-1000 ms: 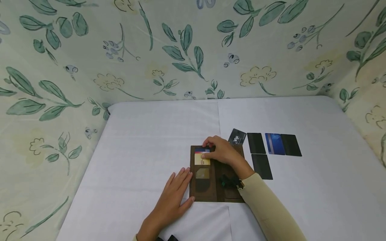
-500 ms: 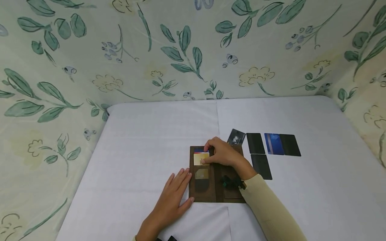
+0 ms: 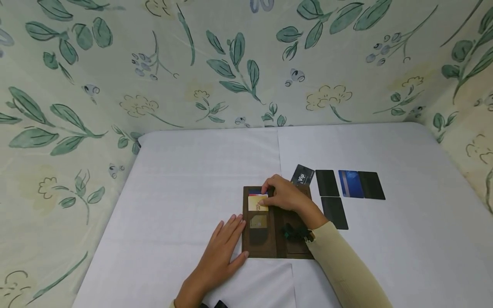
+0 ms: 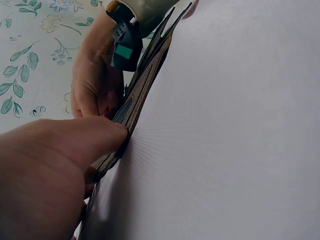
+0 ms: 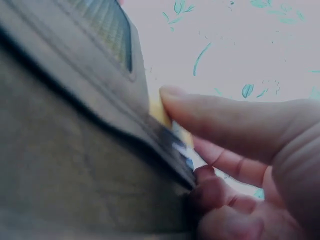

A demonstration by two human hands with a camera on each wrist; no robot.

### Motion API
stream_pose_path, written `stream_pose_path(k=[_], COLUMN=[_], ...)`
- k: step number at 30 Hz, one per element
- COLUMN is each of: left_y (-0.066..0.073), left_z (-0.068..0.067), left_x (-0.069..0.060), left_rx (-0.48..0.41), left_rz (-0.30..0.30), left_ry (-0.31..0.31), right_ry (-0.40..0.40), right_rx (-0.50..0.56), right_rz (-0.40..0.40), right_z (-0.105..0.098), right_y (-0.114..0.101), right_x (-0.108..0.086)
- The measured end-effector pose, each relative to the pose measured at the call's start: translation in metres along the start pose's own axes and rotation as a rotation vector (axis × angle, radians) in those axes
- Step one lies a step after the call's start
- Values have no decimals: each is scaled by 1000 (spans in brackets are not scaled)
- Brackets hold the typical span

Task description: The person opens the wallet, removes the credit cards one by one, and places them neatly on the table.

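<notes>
An open brown wallet lies on the white-covered table. A yellow card sticks out of a slot in its left panel, with a blue-and-red card edge behind it. My right hand pinches the yellow card, its thumb on the face and its fingers by the wallet's top edge. In the right wrist view the card shows blurred beside the thumb. My left hand rests by the wallet's left edge, fingers straight and touching it. The right forearm covers part of the wallet's right panel.
To the right lie several cards: a tilted black VIP card at the wallet's top, black cards and a blue card. A leaf-patterned cloth hangs behind the table.
My right hand has shifted slightly to the right at the top of the yellow card, its fingers drawn in a little. The left hand and the wallet keep their places.
</notes>
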State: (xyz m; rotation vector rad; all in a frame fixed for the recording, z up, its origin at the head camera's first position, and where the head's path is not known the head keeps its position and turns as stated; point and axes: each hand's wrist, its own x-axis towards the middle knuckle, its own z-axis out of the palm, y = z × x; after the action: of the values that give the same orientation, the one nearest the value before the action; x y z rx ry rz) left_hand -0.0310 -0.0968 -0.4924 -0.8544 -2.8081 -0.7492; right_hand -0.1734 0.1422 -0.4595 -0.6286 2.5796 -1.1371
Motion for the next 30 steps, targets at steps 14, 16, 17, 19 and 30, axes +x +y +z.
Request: stream_pose_path(k=[14, 16, 17, 19, 30], left_y=[0, 0, 0, 0, 0], left_z=[0, -1, -1, -1, 0], left_x=[0, 0, 0, 0, 0], left_rx=[4, 6, 8, 7, -2], left_rz=[-22, -26, -26, -26, -22], left_ry=[-32, -40, -41, -41, -35], right_ry=[-26, -18, -15, -9, 50], right_rx=[113, 109, 114, 134, 269], right_rz=[29, 32, 33, 40, 186], right_z=[-3, -4, -4, -4, -1], right_y=[-2, -3, -3, -3, 3], right_x=[-2, -2, -2, -1, 5])
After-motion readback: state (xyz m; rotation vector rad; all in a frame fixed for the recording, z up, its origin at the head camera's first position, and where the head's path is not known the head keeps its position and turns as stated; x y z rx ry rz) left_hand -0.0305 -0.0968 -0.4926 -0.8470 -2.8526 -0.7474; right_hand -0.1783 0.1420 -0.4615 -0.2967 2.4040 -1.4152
